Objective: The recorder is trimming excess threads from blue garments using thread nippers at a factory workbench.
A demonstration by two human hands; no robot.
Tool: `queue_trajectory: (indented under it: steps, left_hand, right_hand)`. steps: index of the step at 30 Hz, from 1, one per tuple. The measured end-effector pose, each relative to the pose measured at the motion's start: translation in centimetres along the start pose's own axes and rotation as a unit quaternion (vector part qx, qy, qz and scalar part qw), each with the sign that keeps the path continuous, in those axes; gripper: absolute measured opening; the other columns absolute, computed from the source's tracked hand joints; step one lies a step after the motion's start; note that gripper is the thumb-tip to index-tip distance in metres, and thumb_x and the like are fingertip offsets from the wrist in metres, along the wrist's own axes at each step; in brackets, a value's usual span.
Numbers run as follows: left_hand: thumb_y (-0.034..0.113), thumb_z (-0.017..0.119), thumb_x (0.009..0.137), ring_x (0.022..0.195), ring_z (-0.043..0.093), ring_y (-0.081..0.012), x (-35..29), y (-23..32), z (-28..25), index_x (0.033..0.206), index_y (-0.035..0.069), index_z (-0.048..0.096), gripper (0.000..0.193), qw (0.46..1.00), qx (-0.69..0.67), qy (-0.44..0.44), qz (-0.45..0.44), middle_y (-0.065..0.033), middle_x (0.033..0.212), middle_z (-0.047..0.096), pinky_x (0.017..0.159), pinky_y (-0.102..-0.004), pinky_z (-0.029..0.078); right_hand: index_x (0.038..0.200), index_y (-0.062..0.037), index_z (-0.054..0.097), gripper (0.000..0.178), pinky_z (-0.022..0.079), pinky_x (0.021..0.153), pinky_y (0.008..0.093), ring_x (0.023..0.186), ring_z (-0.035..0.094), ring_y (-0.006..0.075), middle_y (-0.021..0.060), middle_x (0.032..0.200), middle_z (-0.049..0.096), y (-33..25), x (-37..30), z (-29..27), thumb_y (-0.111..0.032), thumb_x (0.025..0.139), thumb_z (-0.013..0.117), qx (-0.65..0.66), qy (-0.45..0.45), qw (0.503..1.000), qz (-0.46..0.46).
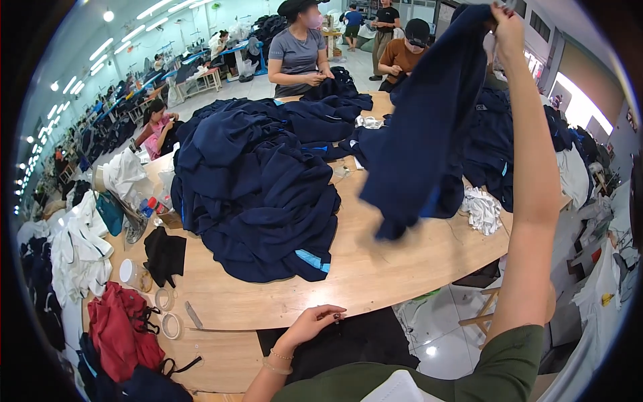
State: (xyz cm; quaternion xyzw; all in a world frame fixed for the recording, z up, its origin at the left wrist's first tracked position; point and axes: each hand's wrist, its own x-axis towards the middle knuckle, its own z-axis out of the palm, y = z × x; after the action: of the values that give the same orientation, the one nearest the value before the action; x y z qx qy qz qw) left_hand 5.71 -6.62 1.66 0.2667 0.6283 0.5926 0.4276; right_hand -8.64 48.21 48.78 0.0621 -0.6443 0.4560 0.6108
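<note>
High at the upper right, my right hand (505,19) is closed on a navy garment (429,127). The cloth hangs down over the table, its lower end blurred by motion. My left hand (313,325) is low, by the table's near edge and above a black cloth (348,348). Its thumb and fingers come together around something small and dark that I cannot make out. Beyond it, a large heap of navy garments (261,181) covers the middle of the wooden table (375,281); a light-blue strip shows at the heap's near corner.
More navy garments (487,144) and a crumpled white cloth (482,211) lie at right. Tape rolls (171,326), a white-lidded jar (132,273), a black cloth piece (165,256) and a red bag (124,328) are at left. Across the table, people (299,57) handle dark cloth.
</note>
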Motion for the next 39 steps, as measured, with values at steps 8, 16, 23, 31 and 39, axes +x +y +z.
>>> queue_trajectory:
  steps: [8,16,23,31,39]
  left_hand:
    - [0.007,0.050,0.101,0.103,0.063,-0.0143,-1.0,-0.7,0.0,0.122,-0.002,0.064,0.027,0.998,0.008,0.054,-0.030,-0.0085,0.111,0.069,0.096,-0.0281,0.049]
    - [0.009,0.055,0.100,0.103,0.065,-0.0137,0.2,-1.3,-0.4,0.120,-0.002,0.065,0.025,0.998,-0.004,0.049,-0.026,-0.0088,0.112,0.069,0.093,-0.0269,0.050]
    - [0.003,0.054,0.097,0.099,0.065,-0.0147,0.2,-0.7,0.6,0.114,-0.002,0.066,0.021,0.992,0.015,0.121,0.014,-0.0090,0.107,0.069,0.090,-0.0268,0.050]
    - [0.006,0.069,0.080,0.117,0.050,-0.0343,4.6,-0.2,-1.0,0.117,0.004,0.063,0.037,0.869,0.366,0.296,0.155,-0.0156,0.127,0.053,0.101,-0.0409,0.040]
    - [0.020,0.069,0.082,0.132,0.038,-0.0368,4.7,-3.0,-0.3,0.126,0.010,0.060,0.046,0.803,0.499,0.303,0.120,-0.0151,0.140,0.046,0.112,-0.0486,0.027]
  right_hand:
    - [0.102,-0.0094,0.064,0.016,0.045,0.068,0.0243,0.081,0.056,0.0075,-0.0024,0.095,0.064,3.4,-8.5,-7.0,-0.024,0.096,0.063,0.004,0.029,0.998,0.048]
    - [0.090,0.0015,0.061,0.012,0.054,0.049,0.0330,0.058,0.068,0.0196,0.0105,0.071,0.066,7.8,-26.3,-15.8,-0.007,0.085,0.054,-0.341,-0.319,0.796,0.385]
    - [0.089,-0.0051,0.056,0.010,0.053,0.078,0.0345,0.065,0.063,0.0156,0.0011,0.059,0.051,3.1,-41.6,-14.5,-0.014,0.094,0.056,-0.060,-0.221,0.857,0.462]
    - [0.063,-0.0030,0.056,0.034,0.038,0.093,0.0687,0.046,0.055,0.0184,0.0101,0.050,0.052,-18.1,-36.0,-3.8,-0.017,0.094,0.059,0.703,-0.217,0.677,-0.007]
    - [0.061,0.0118,0.059,0.010,0.053,0.054,0.0528,0.050,0.057,0.0330,0.0301,0.056,0.054,-22.1,-34.6,-4.0,0.009,0.067,0.051,0.779,-0.296,0.544,0.098]
